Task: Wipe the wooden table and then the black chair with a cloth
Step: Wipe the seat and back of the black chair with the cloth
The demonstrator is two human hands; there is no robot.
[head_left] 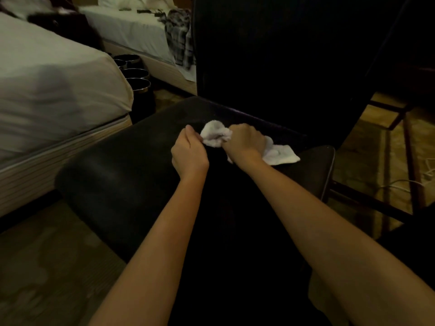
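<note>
The black chair fills the middle of the view, its padded seat in front of me and its tall dark back rising behind. A white cloth lies bunched on the seat near the back. My right hand grips the cloth in a fist, with a loose end trailing out to the right. My left hand is curled beside it and pinches the cloth's left edge. The wooden table is not clearly in view.
A bed with white sheets stands close on the left. Several round metal bins sit on the floor between it and a second bed. Dark furniture legs and a white cable are on the right.
</note>
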